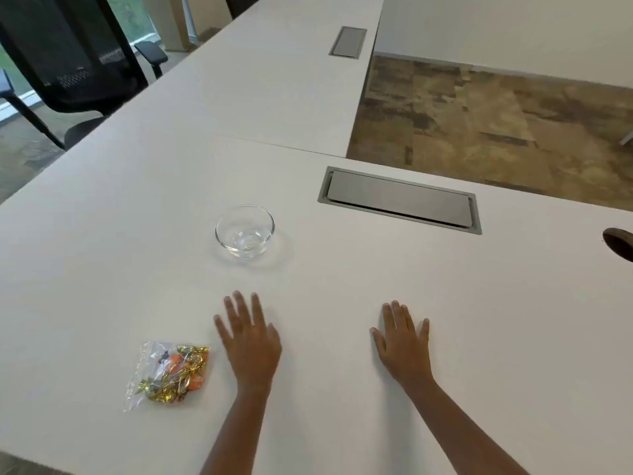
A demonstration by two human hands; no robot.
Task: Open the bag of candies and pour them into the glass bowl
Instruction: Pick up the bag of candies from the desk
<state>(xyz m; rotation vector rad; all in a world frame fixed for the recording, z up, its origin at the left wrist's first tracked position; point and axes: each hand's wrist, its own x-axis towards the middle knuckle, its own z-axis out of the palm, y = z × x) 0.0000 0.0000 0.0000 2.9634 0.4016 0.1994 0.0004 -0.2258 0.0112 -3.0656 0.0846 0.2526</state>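
A clear zip bag of candies (169,373) in gold and orange wrappers lies flat on the white table (102,252), near the front left. An empty glass bowl (245,230) stands further back, near the table's middle. My left hand (250,341) rests palm down with fingers spread, just right of the bag and not touching it. My right hand (402,341) lies flat and open further right, holding nothing.
A grey cable hatch (399,200) is set into the table behind and right of the bowl; a second hatch (347,42) sits far back. A round cable hole (620,246) is at the right edge. A black mesh chair (68,56) stands at the far left.
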